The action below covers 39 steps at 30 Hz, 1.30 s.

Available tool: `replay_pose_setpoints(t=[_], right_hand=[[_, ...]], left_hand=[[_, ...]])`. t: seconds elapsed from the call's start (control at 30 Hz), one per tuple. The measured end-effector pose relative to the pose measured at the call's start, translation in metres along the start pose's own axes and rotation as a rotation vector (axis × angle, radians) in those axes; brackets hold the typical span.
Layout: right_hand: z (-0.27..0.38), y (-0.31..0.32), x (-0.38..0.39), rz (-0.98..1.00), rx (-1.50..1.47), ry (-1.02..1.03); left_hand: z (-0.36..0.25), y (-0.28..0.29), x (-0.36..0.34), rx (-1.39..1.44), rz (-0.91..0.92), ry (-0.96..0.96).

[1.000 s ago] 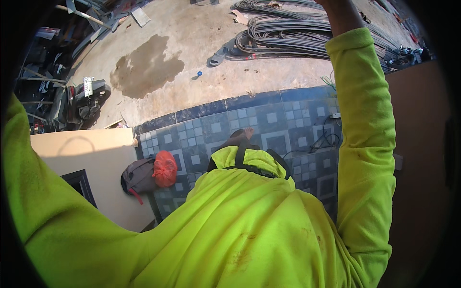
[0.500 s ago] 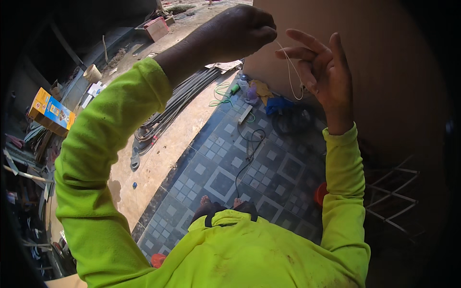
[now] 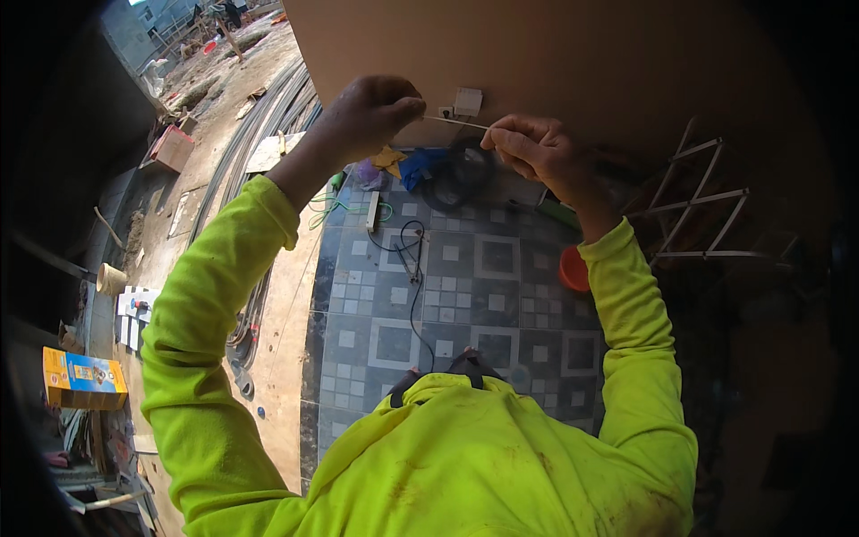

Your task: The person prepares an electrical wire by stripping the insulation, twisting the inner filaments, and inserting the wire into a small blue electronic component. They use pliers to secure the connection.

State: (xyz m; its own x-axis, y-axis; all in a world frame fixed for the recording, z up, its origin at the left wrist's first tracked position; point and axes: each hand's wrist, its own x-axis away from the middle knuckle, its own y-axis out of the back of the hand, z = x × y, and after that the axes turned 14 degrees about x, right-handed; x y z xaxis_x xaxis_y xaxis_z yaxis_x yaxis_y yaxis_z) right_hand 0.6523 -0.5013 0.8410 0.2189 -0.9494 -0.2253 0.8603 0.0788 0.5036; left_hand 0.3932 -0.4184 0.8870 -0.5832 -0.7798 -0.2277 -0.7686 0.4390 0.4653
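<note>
A thin pale string (image 3: 456, 122) runs nearly straight between my two raised hands. My left hand (image 3: 374, 109) is closed, thumb against the fingers, with one end of the string in its pinch. The other end sits between the thumb and fingers of my right hand (image 3: 535, 148), which is also closed. Both arms, in yellow-green sleeves, reach up in front of the brown wall (image 3: 573, 54). Any string inside the fists is hidden.
Below lies a patterned tile floor (image 3: 497, 309) with a black cable (image 3: 415, 309) and a power strip (image 3: 373, 212). A folding rack (image 3: 707, 201) and a red bucket (image 3: 574, 268) stand right. Bundled dark rods (image 3: 259, 116) and a yellow-blue box (image 3: 85, 378) lie left.
My right hand, spread half a second ago, has closed on the string. The loose loop is now a taut line. The whole view has turned, and both hands sit lower and further left.
</note>
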Motion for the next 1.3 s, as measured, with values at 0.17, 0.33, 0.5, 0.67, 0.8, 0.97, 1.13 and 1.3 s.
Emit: replay_pose_setpoints(t=[0.17, 0.33, 0.5, 0.67, 0.8, 0.97, 1.13, 1.3], right_hand=[[-0.025, 0.046, 0.026, -0.231, 0.126, 0.042], [-0.045, 0.086, 0.043, -0.370, 0.288, 0.191], [-0.076, 0.119, 0.059, -0.404, 0.148, 0.142], [-0.114, 0.051, 0.069, -0.077, -0.621, -0.015], [-0.131, -0.041, 0.085, 0.080, -0.955, -0.023], [-0.144, -0.037, 0.082, 0.181, -0.767, 0.049], [-0.137, -0.016, 0.081, 0.060, -0.653, -0.068], [-0.157, 0.006, 0.088, -0.086, -0.267, -0.078]], left_hand=[[-0.012, -0.065, -0.020, 0.292, 0.102, 0.158], [-0.024, -0.163, -0.050, 0.509, 0.018, 0.063], [-0.015, -0.221, -0.066, 0.678, -0.189, -0.080], [-0.001, -0.230, -0.049, 1.111, -0.426, 0.001], [0.004, -0.258, -0.060, 1.181, -0.554, -0.006], [0.005, -0.232, -0.052, 1.043, -0.585, -0.062], [0.047, -0.245, -0.003, 0.783, -0.565, 0.210], [0.064, -0.277, 0.036, 0.697, -0.296, 0.312]])
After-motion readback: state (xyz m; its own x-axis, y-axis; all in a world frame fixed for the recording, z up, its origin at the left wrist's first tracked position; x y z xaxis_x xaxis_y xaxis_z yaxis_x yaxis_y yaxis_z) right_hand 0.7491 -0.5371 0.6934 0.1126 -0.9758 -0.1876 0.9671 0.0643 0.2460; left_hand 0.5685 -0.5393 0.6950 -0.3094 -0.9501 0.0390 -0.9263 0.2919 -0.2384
